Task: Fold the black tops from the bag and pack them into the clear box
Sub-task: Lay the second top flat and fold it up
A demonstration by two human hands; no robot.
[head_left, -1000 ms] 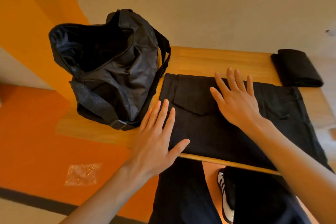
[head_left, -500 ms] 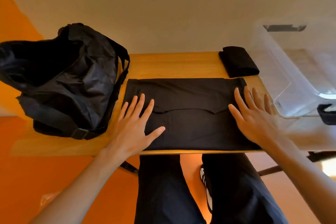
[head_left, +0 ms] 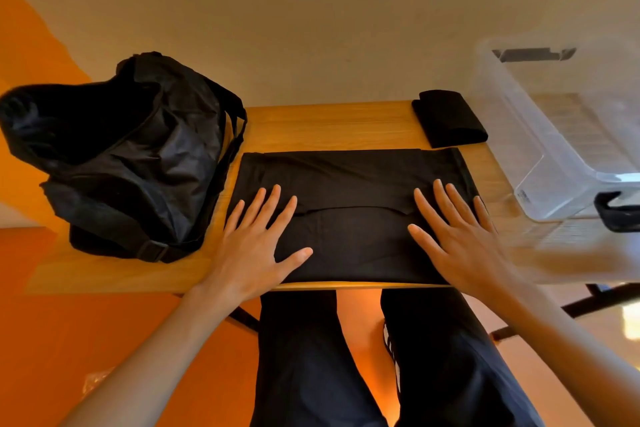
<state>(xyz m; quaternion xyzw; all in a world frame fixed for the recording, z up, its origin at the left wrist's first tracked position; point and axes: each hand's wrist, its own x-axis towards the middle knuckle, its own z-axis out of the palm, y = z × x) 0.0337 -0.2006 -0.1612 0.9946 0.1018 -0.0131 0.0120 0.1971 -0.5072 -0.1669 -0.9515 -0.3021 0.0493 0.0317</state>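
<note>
Both hands, left hand (head_left: 254, 243) and right hand (head_left: 460, 239), lie flat with fingers spread on the top (head_left: 349, 184). The near hem sits right at the table (head_left: 311, 125) edge, so a careless fold might drag it off.

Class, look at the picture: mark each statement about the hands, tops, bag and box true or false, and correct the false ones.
1. The left hand and right hand lie flat on the spread top. True.
2. The bag stands right of the spread top. False: it stands to its left.
3. The folded top lies inside the clear box. False: it lies on the table, beside the clear box.
4. The clear box stands at the right end. True.
</note>
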